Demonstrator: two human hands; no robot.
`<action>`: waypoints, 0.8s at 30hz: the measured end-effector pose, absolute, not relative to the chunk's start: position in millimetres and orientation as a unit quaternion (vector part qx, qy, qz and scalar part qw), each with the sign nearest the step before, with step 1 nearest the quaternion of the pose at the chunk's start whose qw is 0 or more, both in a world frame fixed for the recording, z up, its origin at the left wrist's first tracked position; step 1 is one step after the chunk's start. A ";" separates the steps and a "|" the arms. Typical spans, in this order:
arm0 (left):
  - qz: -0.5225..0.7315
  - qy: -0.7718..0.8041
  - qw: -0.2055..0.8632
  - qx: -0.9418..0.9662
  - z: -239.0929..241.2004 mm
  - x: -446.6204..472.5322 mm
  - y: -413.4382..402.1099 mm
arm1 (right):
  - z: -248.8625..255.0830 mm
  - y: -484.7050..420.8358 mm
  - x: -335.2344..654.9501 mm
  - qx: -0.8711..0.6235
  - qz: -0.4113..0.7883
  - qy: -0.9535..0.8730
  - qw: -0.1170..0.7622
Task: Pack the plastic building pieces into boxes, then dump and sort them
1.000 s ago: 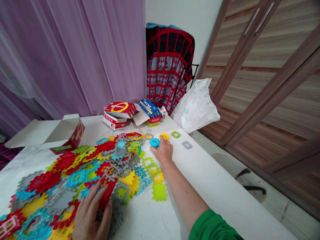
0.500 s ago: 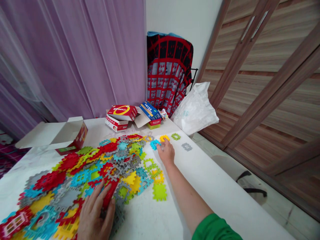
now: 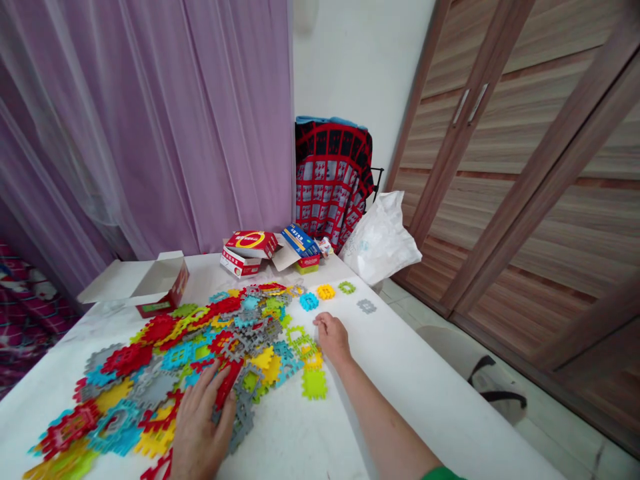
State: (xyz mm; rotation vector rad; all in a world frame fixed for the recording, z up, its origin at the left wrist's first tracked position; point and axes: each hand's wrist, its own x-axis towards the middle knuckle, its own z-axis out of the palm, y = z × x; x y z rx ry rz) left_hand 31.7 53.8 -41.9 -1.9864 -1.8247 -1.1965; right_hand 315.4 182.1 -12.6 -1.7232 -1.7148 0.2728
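My left hand (image 3: 203, 420) lies with its fingers spread over the near side of a heap of plastic toothed building tiles. A red tile (image 3: 230, 383) shows beside its fingertips, and a grey tile (image 3: 243, 417) lies by its thumb. My right hand (image 3: 334, 339) is above the table with its fingers curled in, and nothing shows in them. Just beyond it are a blue tile (image 3: 309, 301) and a yellow tile (image 3: 326, 291). A green tile (image 3: 347, 287) and a grey toothed tile (image 3: 367, 306) lie farther right.
An open carton (image 3: 163, 287) stands at the back left of the white table (image 3: 425, 400). Red boxes (image 3: 247, 247) and a blue box (image 3: 300, 240) are at the back. A white bag (image 3: 383, 240) sits past the far right edge, near a wooden wardrobe (image 3: 500, 200).
My right hand has come away from the yellow and blue tiles, back toward me, leaving both on the table. My left hand stays on the heap. The view has shifted slightly.
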 end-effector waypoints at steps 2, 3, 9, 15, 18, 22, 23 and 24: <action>-0.410 -0.614 0.100 -0.666 -42.4 31.6 52.6 | -13.6 179.6 316.6 -0.666 0.095 -0.658 0.339; -0.412 -0.612 0.104 -0.667 -42.3 31.8 51.5 | -14.4 178.7 317.3 -0.670 0.088 -0.655 0.339; -0.419 -0.601 0.137 -0.667 -36.6 32.6 40.4 | -17.5 178.1 318.6 -0.689 0.060 -0.640 0.335; -0.405 -0.627 0.158 -0.646 -39.9 29.4 29.9 | -21.8 179.9 319.3 -0.699 0.049 -0.636 0.323; -0.394 -0.632 0.177 -0.644 -47.1 26.3 25.0 | -23.9 182.1 319.5 -0.717 0.039 -0.616 0.323; -0.383 -0.626 0.220 -0.642 -53.8 22.8 18.8 | -24.0 181.5 320.1 -0.720 0.044 -0.613 0.323; -0.377 -0.627 0.229 -0.643 -54.3 22.4 17.4 | -23.8 180.0 320.7 -0.718 0.045 -0.615 0.323; -0.370 -0.627 0.237 -0.643 -54.3 22.2 16.1 | -23.7 178.1 321.7 -0.717 0.045 -0.616 0.323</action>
